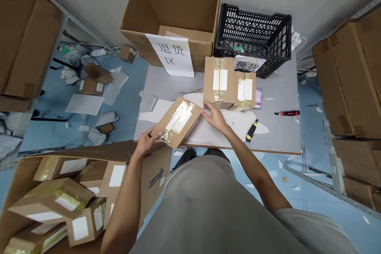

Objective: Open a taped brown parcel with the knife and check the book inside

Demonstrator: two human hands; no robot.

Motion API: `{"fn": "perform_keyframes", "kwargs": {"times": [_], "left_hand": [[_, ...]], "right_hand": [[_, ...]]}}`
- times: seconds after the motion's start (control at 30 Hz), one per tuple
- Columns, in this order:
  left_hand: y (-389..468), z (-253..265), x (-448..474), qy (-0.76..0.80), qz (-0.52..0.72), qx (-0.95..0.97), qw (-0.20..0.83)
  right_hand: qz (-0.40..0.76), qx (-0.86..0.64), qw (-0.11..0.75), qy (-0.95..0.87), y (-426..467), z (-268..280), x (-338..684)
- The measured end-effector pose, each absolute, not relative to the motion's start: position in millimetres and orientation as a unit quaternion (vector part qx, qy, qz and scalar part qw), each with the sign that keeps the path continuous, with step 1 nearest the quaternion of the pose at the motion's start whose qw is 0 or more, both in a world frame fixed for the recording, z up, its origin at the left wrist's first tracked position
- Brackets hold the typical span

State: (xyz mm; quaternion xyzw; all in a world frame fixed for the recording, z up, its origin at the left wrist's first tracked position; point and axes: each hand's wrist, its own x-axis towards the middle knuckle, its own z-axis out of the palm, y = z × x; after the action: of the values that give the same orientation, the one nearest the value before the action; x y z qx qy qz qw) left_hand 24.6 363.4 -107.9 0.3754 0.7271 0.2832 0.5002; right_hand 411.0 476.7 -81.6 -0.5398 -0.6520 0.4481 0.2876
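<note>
We grip a small taped brown cardboard parcel (177, 121) with our left hand (145, 141), fingers closed on its near left corner, at the near edge of the grey worktop (279, 135). Our right hand (214, 116) touches its far right corner, fingers spread open. 2 similar taped parcels (228, 83) stand just beyond.

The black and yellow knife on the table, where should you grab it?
Grip the black and yellow knife around the middle of its handle, coming straight down from above. It lies flat on the grey table, slanted, with clear tabletop on both long sides, so fingers fit either side. The right hand is nearest; which end holds the blade is too small to tell.
</note>
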Motion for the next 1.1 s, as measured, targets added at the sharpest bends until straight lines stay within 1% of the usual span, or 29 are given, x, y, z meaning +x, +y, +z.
{"fn": "perform_keyframes", "kwargs": {"times": [0.07, 0.1, 0.17, 0.2, 0.23, 0.3, 0.37, 0.43, 0.5, 0.63, 0.73, 0.87, 0.97, 1.1], "left_hand": [[361.6, -106.3, 4.9, 0.710, 0.277, 0.396, 0.512], [362.9, -106.5, 0.3, 0.711, 0.293, 0.398, 0.501], [363.9, -108.6, -0.2, 0.728, 0.339, 0.371, 0.466], [361.6, -110.0, 2.3, 0.737, 0.356, 0.345, 0.459], [356.8, -111.3, 5.4, 0.740, 0.353, 0.320, 0.475], [341.3, -113.2, 11.0, 0.712, 0.304, 0.310, 0.552], [324.5, -113.8, 13.4, 0.664, 0.247, 0.352, 0.612], [314.5, -114.5, 13.8, 0.626, 0.225, 0.410, 0.624], [314.3, -117.2, 15.1, 0.597, 0.229, 0.450, 0.623], [326.5, -132.0, 27.3, 0.537, 0.223, 0.482, 0.655], [327.3, -148.1, 42.5, 0.518, 0.224, 0.512, 0.648], [315.1, -162.7, 59.6, 0.549, 0.268, 0.509, 0.606], [306.4, -159.0, 65.1, 0.566, 0.297, 0.493, 0.590], [303.2, -139.3, 67.6, 0.602, 0.331, 0.458, 0.564]], "right_hand": [[0.471, -0.560, 0.224, -0.644, 460.9, -90.3, 400.1], [0.485, -0.567, 0.200, -0.636, 449.7, -94.8, 395.2], [0.502, -0.575, 0.185, -0.619, 422.4, -102.7, 386.0], [0.501, -0.583, 0.193, -0.609, 407.0, -105.7, 381.6], [0.494, -0.598, 0.205, -0.597, 390.9, -108.1, 377.3], [0.470, -0.638, 0.229, -0.565, 357.7, -110.9, 368.7], [0.452, -0.673, 0.248, -0.530, 325.1, -111.6, 360.6], [0.443, -0.691, 0.277, -0.500, 295.4, -110.6, 354.9], [0.440, -0.703, 0.309, -0.466, 271.0, -108.2, 353.9], [0.445, -0.715, 0.367, -0.396, 243.7, -102.3, 368.1], [0.477, -0.695, 0.385, -0.374, 238.9, -103.7, 383.5], [0.518, -0.675, 0.360, -0.383, 240.9, -114.9, 392.0], [0.501, -0.687, 0.351, -0.392, 245.7, -116.0, 392.8], [0.449, -0.683, 0.375, -0.438, 261.6, -96.5, 403.6]]}}
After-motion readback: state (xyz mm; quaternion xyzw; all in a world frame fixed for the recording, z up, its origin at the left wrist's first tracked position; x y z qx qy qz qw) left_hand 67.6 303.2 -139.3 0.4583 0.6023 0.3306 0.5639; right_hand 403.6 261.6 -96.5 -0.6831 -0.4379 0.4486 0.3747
